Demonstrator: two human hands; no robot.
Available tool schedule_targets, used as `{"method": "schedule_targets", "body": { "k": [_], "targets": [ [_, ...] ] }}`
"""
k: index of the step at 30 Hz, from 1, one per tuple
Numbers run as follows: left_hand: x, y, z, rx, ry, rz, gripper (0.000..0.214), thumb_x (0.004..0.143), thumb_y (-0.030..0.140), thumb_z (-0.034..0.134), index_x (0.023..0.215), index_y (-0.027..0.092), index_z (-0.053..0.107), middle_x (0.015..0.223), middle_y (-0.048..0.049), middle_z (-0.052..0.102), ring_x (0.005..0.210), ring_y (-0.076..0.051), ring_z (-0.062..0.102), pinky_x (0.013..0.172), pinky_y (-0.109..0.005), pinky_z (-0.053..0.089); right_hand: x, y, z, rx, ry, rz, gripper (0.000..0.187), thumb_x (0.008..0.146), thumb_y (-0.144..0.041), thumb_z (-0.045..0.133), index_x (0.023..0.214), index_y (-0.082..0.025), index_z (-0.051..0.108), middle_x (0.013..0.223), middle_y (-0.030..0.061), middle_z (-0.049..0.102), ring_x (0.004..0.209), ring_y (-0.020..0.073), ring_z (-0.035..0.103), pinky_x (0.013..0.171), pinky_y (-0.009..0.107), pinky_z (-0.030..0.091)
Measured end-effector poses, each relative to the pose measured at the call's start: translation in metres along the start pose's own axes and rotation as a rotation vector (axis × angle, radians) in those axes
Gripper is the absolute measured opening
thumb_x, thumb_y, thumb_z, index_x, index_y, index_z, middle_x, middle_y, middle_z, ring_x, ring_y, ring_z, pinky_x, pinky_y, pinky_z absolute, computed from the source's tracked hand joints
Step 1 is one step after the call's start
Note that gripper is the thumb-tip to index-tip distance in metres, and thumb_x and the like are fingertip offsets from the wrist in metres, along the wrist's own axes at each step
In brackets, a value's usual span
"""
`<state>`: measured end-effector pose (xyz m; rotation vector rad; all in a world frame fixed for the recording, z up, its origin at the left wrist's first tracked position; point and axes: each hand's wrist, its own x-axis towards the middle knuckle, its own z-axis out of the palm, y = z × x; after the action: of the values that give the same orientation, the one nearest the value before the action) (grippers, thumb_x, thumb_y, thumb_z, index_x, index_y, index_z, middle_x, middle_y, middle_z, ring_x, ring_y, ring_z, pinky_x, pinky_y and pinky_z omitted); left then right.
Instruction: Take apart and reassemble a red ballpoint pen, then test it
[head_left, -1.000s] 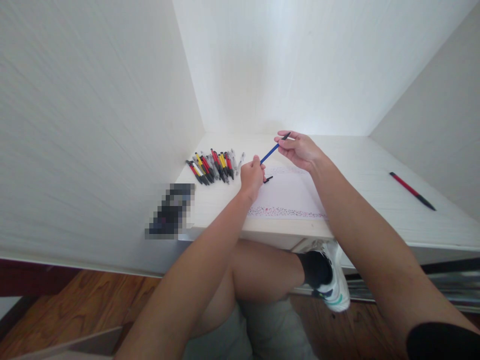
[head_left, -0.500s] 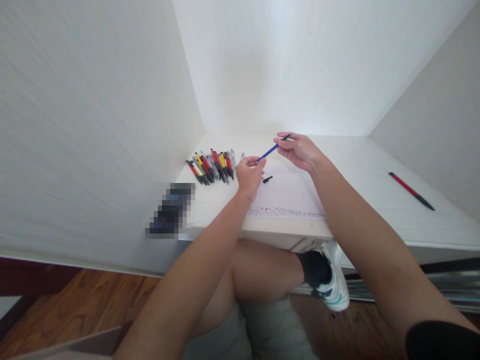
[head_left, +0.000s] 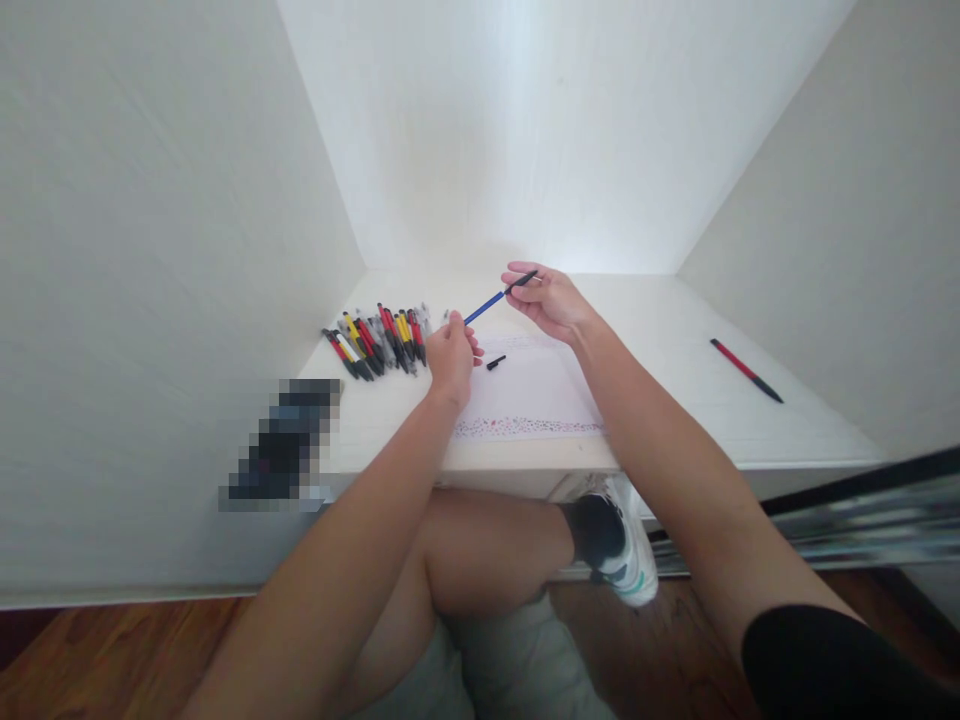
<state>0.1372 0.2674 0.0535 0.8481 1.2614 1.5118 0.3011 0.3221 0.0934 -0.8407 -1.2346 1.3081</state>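
A blue pen [head_left: 484, 308] with a black grip and tip is held slantwise above the paper between both hands. My left hand [head_left: 451, 358] pinches its lower left end. Toward the tip, my right hand [head_left: 546, 300] has thumb and fingers closed on the black grip. Beneath the hands lies a white sheet of paper [head_left: 525, 390] with a band of small coloured marks along its near edge. A small black clip piece [head_left: 496, 362] rests on the sheet, just right of my left hand.
Many red, yellow, white and clear pens [head_left: 379, 340] lie side by side left of the paper. One red and black pen [head_left: 746, 370] is alone at the right. A pixelated dark object [head_left: 281, 440] sits at the left edge. White walls [head_left: 487, 130] enclose the white tabletop [head_left: 652, 350].
The whole view has shifted, so everything appears further left. Both hands still hold the blue pen, and more of its black grip shows at my right fingers.
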Motion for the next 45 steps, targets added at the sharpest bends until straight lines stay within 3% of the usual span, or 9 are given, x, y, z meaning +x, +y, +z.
{"method": "schedule_targets", "body": {
  "k": [4,8,15,23,29,32,40,45],
  "targets": [
    [0.003,-0.002,-0.001,-0.056,0.015,-0.005,0.039,0.103,0.037,0.050,0.070,0.016,0.054,0.059,0.0021,0.051,0.046,-0.010,0.051,0.041,-0.021,0.038,0.001,0.000,-0.004,0.039,-0.031,-0.033,0.040,0.074,-0.002,0.069,0.110,-0.019,0.064,0.112,0.0041,0.072,0.102,0.0143,0.067,0.110,0.038,0.048],
    [0.002,-0.002,0.000,-0.088,0.019,0.012,0.029,0.100,0.032,0.057,0.077,0.015,0.058,0.072,-0.0011,0.061,0.048,-0.008,0.053,0.042,-0.020,0.041,0.001,0.001,-0.004,0.056,-0.012,0.019,0.031,0.080,-0.005,0.069,0.108,-0.016,0.063,0.109,0.0076,0.072,0.102,0.0160,0.067,0.109,0.040,0.050],
    [0.000,0.005,-0.002,-0.140,0.133,0.079,0.008,0.097,0.019,0.062,0.092,0.013,0.060,0.093,-0.0078,0.070,0.071,-0.013,0.067,0.048,-0.019,0.050,0.004,0.002,-0.013,0.051,0.150,0.147,0.019,0.087,-0.002,0.065,0.102,-0.013,0.059,0.102,0.0092,0.069,0.091,0.0155,0.069,0.102,0.035,0.056],
    [0.003,0.006,-0.006,-0.143,0.159,0.073,0.003,0.097,0.014,0.059,0.094,0.013,0.060,0.101,-0.0097,0.072,0.073,-0.014,0.070,0.047,-0.020,0.054,0.009,0.007,-0.031,-0.070,0.205,0.233,0.028,0.086,-0.001,0.065,0.109,-0.014,0.056,0.100,0.0110,0.070,0.094,0.0180,0.070,0.101,0.037,0.058],
    [0.009,0.000,-0.009,-0.093,0.169,0.155,0.012,0.094,0.016,0.062,0.104,0.016,0.055,0.098,-0.0078,0.073,0.074,-0.016,0.072,0.050,-0.021,0.056,0.008,0.008,-0.032,-0.244,0.234,0.203,0.039,0.082,-0.001,0.071,0.113,-0.016,0.055,0.089,0.0080,0.071,0.078,0.0174,0.071,0.095,0.041,0.061],
    [0.012,-0.004,-0.009,-0.021,0.173,0.226,0.014,0.092,0.020,0.065,0.099,0.017,0.053,0.094,-0.0069,0.072,0.071,-0.017,0.072,0.049,-0.021,0.056,0.008,0.010,-0.032,-0.355,0.226,0.187,0.045,0.080,-0.003,0.074,0.117,-0.017,0.054,0.088,0.0078,0.072,0.075,0.0185,0.070,0.090,0.043,0.062],
    [0.010,-0.004,-0.012,0.103,0.148,0.333,0.010,0.091,0.023,0.066,0.094,0.016,0.060,0.089,-0.0039,0.070,0.068,-0.013,0.069,0.045,-0.017,0.052,0.009,0.008,-0.031,-0.490,0.202,0.099,0.047,0.079,-0.007,0.076,0.116,-0.020,0.050,0.086,0.0061,0.073,0.069,0.0178,0.069,0.070,0.034,0.058],
    [0.006,-0.002,-0.013,0.170,0.138,0.415,0.009,0.090,0.023,0.066,0.093,0.015,0.067,0.091,-0.0036,0.070,0.070,-0.013,0.068,0.047,-0.017,0.051,0.010,0.006,-0.031,-0.531,0.185,0.042,0.048,0.082,-0.008,0.071,0.123,-0.019,0.048,0.088,0.0064,0.074,0.068,0.0168,0.068,0.065,0.031,0.055]
  ]
}}
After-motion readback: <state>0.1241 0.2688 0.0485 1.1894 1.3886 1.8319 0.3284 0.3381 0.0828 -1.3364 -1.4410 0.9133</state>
